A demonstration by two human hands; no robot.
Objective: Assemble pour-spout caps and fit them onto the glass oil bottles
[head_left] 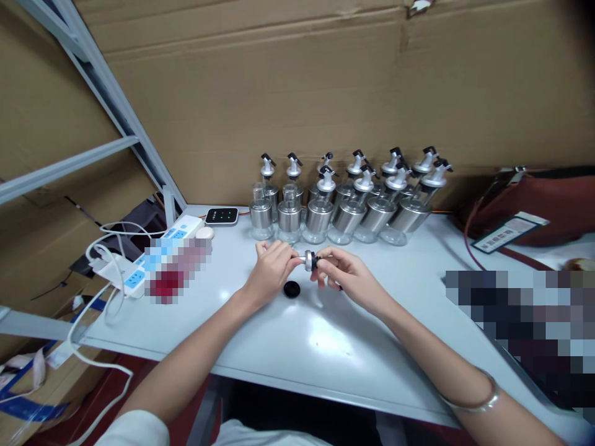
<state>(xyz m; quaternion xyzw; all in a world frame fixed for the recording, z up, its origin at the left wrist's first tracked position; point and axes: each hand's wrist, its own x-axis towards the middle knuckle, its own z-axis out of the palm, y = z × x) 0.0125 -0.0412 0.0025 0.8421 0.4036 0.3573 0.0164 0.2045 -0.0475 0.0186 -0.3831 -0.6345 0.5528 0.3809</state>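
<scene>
Between my two hands, above the table, is a silver and black pourer spout (308,261) lying sideways. The fingers of my left hand (272,269) pinch its thin silver end. At its black end, my right hand (346,275) is closed around it, with another small dark piece showing by the lower fingers. A round black cap or ring (292,289) lies flat on the table just below my left fingertips. Behind my hands stand glass bottles with steel sleeves; the two front-left ones, a bottle (261,217) and its neighbour (289,217), have bare necks.
Several bottles with silver pourers (348,217) stand in two rows against the cardboard wall (279,93). A power strip (134,279) with white cables and a small black-screened device (222,215) are at the left. A red-brown bag (548,198) lies at the right on the white table (260,347).
</scene>
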